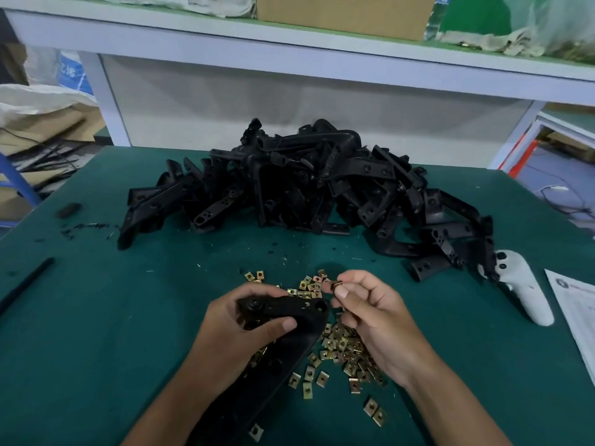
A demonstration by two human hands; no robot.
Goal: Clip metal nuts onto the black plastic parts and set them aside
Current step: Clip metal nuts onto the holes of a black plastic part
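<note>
Your left hand (pixel 244 320) grips the black plastic part (pixel 283 312) over the table (pixel 96 333), thumb wrapped across its body; the part looks rigid and light, so hold it near the holed end. Your right hand (pixel 370 304) pinches one metal nut (pixel 336 284) between thumb and forefinger, just beside that end. The nut is small, stiff, probably springy and slippery: pinch its flat sides. Loose nuts (pixel 344 349) lie beneath; the pile of parts (pixel 306 181) sits beyond.
</note>
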